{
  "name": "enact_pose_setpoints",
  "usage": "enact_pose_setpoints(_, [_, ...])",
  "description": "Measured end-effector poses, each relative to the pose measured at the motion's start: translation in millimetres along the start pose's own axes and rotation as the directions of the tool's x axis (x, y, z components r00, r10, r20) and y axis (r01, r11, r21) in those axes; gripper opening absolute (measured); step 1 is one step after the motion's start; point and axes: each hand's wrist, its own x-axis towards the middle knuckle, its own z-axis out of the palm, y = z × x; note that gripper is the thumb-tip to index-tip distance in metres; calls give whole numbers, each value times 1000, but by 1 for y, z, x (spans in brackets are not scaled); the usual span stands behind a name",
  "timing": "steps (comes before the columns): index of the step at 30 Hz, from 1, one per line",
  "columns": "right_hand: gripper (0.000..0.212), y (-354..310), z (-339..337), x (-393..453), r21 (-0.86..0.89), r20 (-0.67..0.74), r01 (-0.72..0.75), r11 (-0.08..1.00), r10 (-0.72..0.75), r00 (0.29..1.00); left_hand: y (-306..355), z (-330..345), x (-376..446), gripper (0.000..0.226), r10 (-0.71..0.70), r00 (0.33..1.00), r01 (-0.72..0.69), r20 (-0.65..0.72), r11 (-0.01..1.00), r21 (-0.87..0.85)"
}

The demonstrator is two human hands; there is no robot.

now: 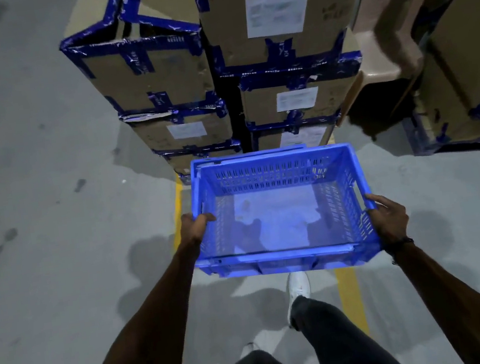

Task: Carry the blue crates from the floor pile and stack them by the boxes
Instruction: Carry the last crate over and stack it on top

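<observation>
Floor (pixel 52 206): grey concrete, marked with dark stains at 9 o'clock and two yellow painted lines (pixel 351 298) running from 6 toward 12 o'clock.
Boxes (pixel 280 33): brown cardboard cartons bound in blue tape, stacked in two columns at 12 o'clock, several bearing white paper labels; more taped cartons stand at 2 o'clock beside a beige moulded piece.
Crate (pixel 286 261): one blue plastic crate with slotted walls, empty, held level above the floor at the centre of view, just in front of the lowest cartons. A second blue rim (pixel 247 155) shows directly behind its far edge, low by the cartons; whether the two touch cannot be told.
Person: bare forearms reach in from 7 and 5 o'clock; dark trousers and a white shoe (pixel 298 285) show under the crate at 6 o'clock.
Left hand (pixel 197 228): grasping the crate's left rim, thumb over the top edge.
Right hand (pixel 387 217): grasping the right rim, fingers hooked over the edge, a dark band at the wrist.
</observation>
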Motion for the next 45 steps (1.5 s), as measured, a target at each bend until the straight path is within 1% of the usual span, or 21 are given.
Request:
enact_pose_setpoints(2, [39, -7, 9, 16, -26, 28, 31, 999, -30, 999, 0, 4, 20, 73, -7, 1000, 7, 24, 1000, 14])
enact_pose_setpoints(5, [37, -13, 21, 35, -39, 62, 61, 997, -58, 996, 38, 8, -16, 61, -8, 1000, 9, -21, 1000, 20])
enact_pose_setpoints(6, [36, -13, 24, 40, -43, 73, 73, 996, -70, 995, 45, 11, -21, 62, -5, 999, 5, -41, 1000, 3])
enact_pose_setpoints(8, [37, -14, 30, 51, -53, 99, 109, 993, -104, 990, 67, 16, -40, 79, 0, 996, 1, -90, 1000, 7])
enact_pose_setpoints(10, [38, -15, 35, 59, -73, 128, 121, 990, -111, 985, 68, 16, -35, 91, 29, 997, -25, -70, 998, 59])
enact_pose_setpoints(11, [39, -15, 37, 62, -76, 142, 113, 991, -101, 985, 68, 14, -32, 101, 48, 998, -43, -47, 993, 114])
enact_pose_setpoints(13, [42, -19, 43, 67, -53, 172, 107, 993, -96, 980, 63, 6, -21, 129, 54, 998, -50, -9, 966, 253])
enact_pose_setpoints(16, [46, -24, 52, 75, -95, 209, 125, 988, -103, 973, 65, -8, -22, 165, 11, 995, -56, 98, 879, 474])
enact_pose_setpoints(19, [60, -33, 59, 71, -145, 265, 88, 985, -47, 963, 76, -15, -36, 190, -14, 986, -84, 164, 817, 571])
enact_pose_setpoints(21, [79, -43, 62, 65, -158, 306, 103, 982, -51, 951, 74, -17, -35, 199, -31, 983, -90, 181, 775, 625])
enact_pose_setpoints(23, [104, -51, 66, 65, -179, 360, 91, 980, -21, 933, 72, -18, -29, 198, -40, 982, -95, 185, 740, 666])
enact_pose_setpoints(25, [130, -56, 70, 65, -211, 413, 98, 973, -2, 911, 71, -20, -23, 196, -8, 984, -121, 180, 712, 692])
enact_pose_setpoints(26, [139, -56, 72, 66, -229, 426, 118, 966, -10, 905, 71, -21, -20, 194, 12, 985, -130, 172, 709, 693])
enact_pose_setpoints(27, [145, -57, 75, 68, -251, 433, 138, 958, -17, 901, 72, -24, -17, 191, 20, 986, -127, 163, 721, 681])
enact_pose_setpoints(29, [159, -58, 79, 69, -318, 450, 138, 938, 21, 893, 75, -28, -10, 188, 28, 989, -116, 144, 751, 650])
enact_pose_setpoints(31, [175, -62, 82, 64, -380, 475, 139, 914, 64, 878, 82, -30, -4, 186, 31, 990, -114, 140, 761, 639])
enact_pose_setpoints(32, [180, -65, 84, 62, -396, 487, 160, 904, 59, 871, 85, -31, 0, 186, 31, 989, -115, 142, 766, 632])
enact_pose_setpoints(35, [188, -64, 90, 64, -430, 505, 181, 885, 69, 860, 88, -31, 10, 185, 41, 989, -120, 140, 773, 623])
enact_pose_setpoints(38, [188, -64, 94, 72, -435, 516, 219, 873, 43, 856, 89, -31, 18, 186, 65, 987, -145, 148, 753, 641])
enact_pose_setpoints(43, [187, -75, 95, 85, -450, 551, 272, 851, 25, 834, 105, -29, 29, 189, 19, 982, -137, 186, 750, 647])
enact_pose_setpoints(45, [188, -76, 96, 85, -461, 547, 265, 847, 36, 836, 106, -28, 28, 190, 20, 982, -140, 189, 749, 647])
